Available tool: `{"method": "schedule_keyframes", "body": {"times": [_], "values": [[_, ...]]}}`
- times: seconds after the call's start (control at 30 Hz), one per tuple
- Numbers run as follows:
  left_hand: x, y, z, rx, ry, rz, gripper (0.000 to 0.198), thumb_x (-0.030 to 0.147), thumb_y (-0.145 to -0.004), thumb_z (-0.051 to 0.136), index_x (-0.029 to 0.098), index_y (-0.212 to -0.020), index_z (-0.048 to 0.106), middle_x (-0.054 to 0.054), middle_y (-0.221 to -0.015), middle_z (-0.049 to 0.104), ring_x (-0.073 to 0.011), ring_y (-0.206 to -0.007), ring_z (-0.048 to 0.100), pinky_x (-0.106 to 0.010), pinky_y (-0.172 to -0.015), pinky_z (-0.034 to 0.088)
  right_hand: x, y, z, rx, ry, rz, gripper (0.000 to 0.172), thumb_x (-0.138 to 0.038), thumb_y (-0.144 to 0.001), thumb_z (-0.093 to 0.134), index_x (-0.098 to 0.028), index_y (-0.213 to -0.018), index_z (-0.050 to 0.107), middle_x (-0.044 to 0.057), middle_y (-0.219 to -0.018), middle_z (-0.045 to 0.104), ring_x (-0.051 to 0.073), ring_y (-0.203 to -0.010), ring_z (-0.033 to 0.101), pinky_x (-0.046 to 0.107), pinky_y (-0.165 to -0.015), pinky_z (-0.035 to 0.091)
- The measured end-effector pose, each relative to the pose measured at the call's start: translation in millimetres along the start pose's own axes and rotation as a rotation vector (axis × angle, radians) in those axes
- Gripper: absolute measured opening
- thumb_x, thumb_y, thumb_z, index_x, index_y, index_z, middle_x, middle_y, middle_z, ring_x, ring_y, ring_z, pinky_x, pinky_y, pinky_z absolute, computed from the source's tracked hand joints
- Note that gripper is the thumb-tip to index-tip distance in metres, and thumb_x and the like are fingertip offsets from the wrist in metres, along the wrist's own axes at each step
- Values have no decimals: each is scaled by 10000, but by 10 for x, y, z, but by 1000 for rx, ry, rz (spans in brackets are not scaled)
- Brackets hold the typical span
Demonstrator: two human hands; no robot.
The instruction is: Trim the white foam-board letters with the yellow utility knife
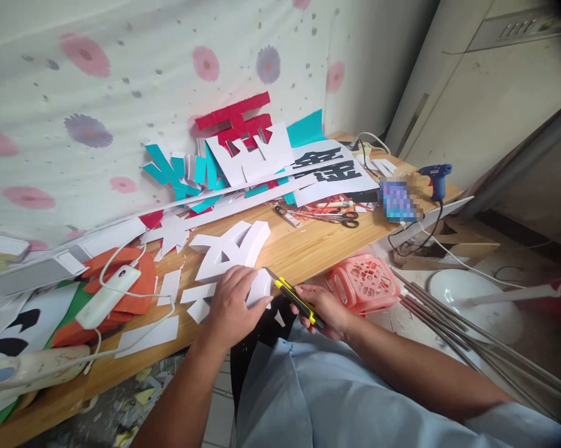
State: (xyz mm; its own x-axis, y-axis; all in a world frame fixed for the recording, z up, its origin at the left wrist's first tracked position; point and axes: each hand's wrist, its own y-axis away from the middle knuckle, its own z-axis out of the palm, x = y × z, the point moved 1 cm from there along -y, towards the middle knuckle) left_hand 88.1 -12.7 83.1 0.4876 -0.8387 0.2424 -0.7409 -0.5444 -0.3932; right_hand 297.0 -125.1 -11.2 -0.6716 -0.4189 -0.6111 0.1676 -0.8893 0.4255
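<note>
My right hand (324,308) is closed round a yellow and black utility knife (299,303) at the table's front edge, its blade pointing up and left. The blade tip is close to a white cut piece (260,286). My left hand (236,305) rests on that white piece, fingers bent over it and the thumb towards the edge. Just behind the hand stands a thick white character shape (231,249). Flat white scraps (170,287) lie to the left on the wooden table (303,249).
Scissors (349,219) and red scraps lie further back. A blue glue gun (436,177) is at the right end. A white power strip (107,297) with cables sits left, on orange pieces. Below the right edge are a pink plastic stool (364,283) and metal rods (443,317).
</note>
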Motion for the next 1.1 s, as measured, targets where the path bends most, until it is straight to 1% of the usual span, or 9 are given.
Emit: {"method": "schedule_keyframes", "body": {"times": [0.07, 0.17, 0.23, 0.37, 0.57, 0.77, 0.9, 0.97, 1.1], "values": [[6, 45, -8, -27, -20, -9, 561, 330, -987, 770, 215, -1505, 587, -167, -1452, 695, -379, -1400, 617, -611, -1216, 519, 17, -4, 6, -33, -26, 28, 382, -542, -963, 786, -184, -1012, 662, 13, -799, 725, 104, -413, 565, 184, -311, 402], [27, 108, -16, -110, -78, -41, 784, 449, -943, 831, 229, -1620, 503, -173, -1582, 630, -426, -1497, 551, -654, -1234, 490, 45, -5, 24, -73, -44, 65, 395, -539, -985, 756, -176, -1119, 676, 10, -826, 719, 100, -422, 563, 180, -318, 392], [40, 137, -16, -145, -112, -57, 863, 469, -925, 841, 227, -1661, 461, -174, -1621, 603, -445, -1528, 524, -671, -1233, 483, 61, -11, 30, -72, -45, 80, 397, -533, -997, 741, -175, -1157, 677, 1, -812, 703, 99, -416, 551, 178, -311, 362], [46, 159, -2, -138, -133, -53, 800, 377, -968, 769, 230, -1678, 429, -177, -1615, 608, -426, -1537, 527, -667, -1252, 465, 66, -23, 31, -72, -60, 87, 385, -538, -1015, 721, -182, -1150, 670, -20, -771, 666, 89, -402, 508, 173, -302, 293], [26, 160, 9, -124, -98, -46, 786, 315, -951, 770, 254, -1658, 432, -174, -1606, 612, -410, -1527, 541, -661, -1248, 478, 53, -36, 53, -114, -62, 95, 428, -580, -996, 737, -189, -1155, 674, -38, -732, 642, 84, -377, 477, 184, -309, 277], [32, 165, -5, -146, -111, -57, 793, 315, -950, 773, 236, -1663, 435, -184, -1622, 597, -428, -1539, 520, -675, -1245, 470, 53, -86, 74, -105, -35, 91, 461, -634, -953, 774, -212, -1084, 642, -44, -727, 653, 88, -382, 484, 192, -331, 254], [48, 147, -13, -193, -134, -81, 846, 379, -939, 816, 228, -1672, 421, -179, -1637, 582, -429, -1546, 506, -649, -1256, 457, 81, -115, 83, -109, -9, 79, 565, -709, -931, 764, -188, -1134, 682, -49, -695, 621, 85, -378, 468, 195, -337, 219], [52, 141, -9, -205, -146, -90, 852, 412, -944, 813, 231, -1677, 419, -176, -1648, 574, -435, -1551, 498, -647, -1257, 447, 109, -126, 94, -100, 15, 62, 615, -756, -923, 745, -176, -1123, 698, -52, -671, 601, 81, -371, 445, 197, -338, 212], [54, 137, 6, -217, -166, -89, 828, 422, -972, 785, 223, -1682, 409, -178, -1659, 566, -434, -1562, 483, -643, -1255, 430, 148, -141, 115, -67, 66, 16, 654, -801, -931, 712, -170, -1104, 710, -55, -656, 591, 79, -366, 418, 202, -341, 218]]}}
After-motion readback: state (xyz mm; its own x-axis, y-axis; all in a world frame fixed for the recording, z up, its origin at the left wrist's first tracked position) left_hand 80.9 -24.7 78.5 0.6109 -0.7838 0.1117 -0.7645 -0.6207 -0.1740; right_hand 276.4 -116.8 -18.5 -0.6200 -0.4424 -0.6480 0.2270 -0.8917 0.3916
